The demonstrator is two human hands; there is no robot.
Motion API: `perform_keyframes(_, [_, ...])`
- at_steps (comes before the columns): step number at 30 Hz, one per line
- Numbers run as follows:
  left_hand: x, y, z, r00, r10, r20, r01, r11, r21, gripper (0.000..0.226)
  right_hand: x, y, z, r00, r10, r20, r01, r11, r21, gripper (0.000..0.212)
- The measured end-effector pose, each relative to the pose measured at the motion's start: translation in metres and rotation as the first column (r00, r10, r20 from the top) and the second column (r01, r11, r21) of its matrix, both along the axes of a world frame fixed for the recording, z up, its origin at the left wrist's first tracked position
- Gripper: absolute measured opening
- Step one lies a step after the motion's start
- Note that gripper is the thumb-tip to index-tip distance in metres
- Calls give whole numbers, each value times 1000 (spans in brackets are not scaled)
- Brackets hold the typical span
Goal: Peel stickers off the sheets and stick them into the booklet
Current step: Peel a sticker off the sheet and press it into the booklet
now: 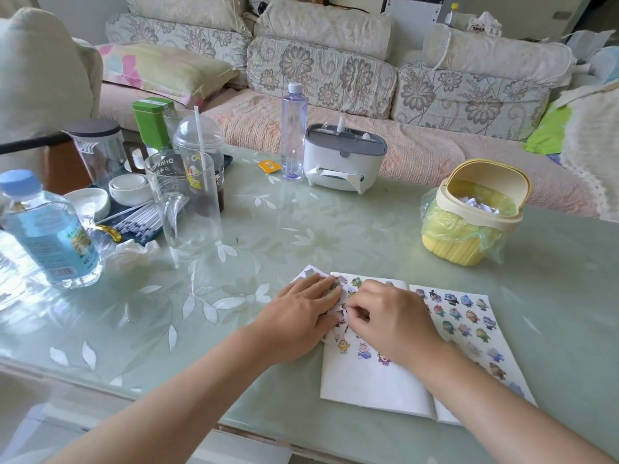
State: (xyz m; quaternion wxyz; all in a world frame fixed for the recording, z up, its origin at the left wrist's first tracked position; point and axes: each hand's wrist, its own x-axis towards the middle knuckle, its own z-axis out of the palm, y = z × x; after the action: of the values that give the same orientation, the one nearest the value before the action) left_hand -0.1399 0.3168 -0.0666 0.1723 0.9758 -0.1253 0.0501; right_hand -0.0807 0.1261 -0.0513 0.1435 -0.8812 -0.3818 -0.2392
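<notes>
An open white booklet (pixel 378 380) lies on the table in front of me, with several cartoon stickers on both pages. A sticker sheet (pixel 338 324) is bent up at the booklet's left edge. My left hand (pixel 298 316) rests flat on the sheet and holds it down. My right hand (pixel 392 316) lies over the booklet's left page, its thumb and forefinger pinched at the sheet's edge. Whether a sticker is between those fingers is hidden.
A yellow mini bin (pixel 469 216) with a plastic liner stands at the right. A white tissue box (pixel 341 162) and a tall clear bottle (pixel 293 132) stand behind. Glasses, cups, straws and a water bottle (pixel 50 232) crowd the left. A crumpled tissue (pixel 130 252) lies near them.
</notes>
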Motion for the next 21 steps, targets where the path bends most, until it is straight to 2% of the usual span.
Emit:
perform_keyframes(2, [0,0,-3,1000,11,4,-11,1000,15,66,-2,1,-1,999,-27,-38,28,999,23,17])
perform_keyframes(5, [0,-2,-2,999,10,31,-10,1000,-24,54,-1,1,3,997,47,63,-44,998,-44,18])
perform_keyframes(8, [0,-5,2,998,46,48,-38,989,-142,62,5,0,5,972,166,165,-137,975,-174,15])
perform_keyframes(12, [1,-6,-5,996,76,36,-74,996,-45,72,13,-1,0,958,185,219,-132,964,-233,24])
perform_keyframes(15, [0,-7,-5,996,87,11,-87,996,-33,77,9,-4,2,959,154,239,-108,975,-196,21])
perform_keyframes(18, [0,-7,-4,996,93,15,-92,995,-28,72,2,-3,6,986,72,154,-59,995,-83,15])
perform_keyframes(21, [0,-6,-4,996,89,14,-89,996,-24,52,-3,0,6,994,-56,-92,56,998,4,8])
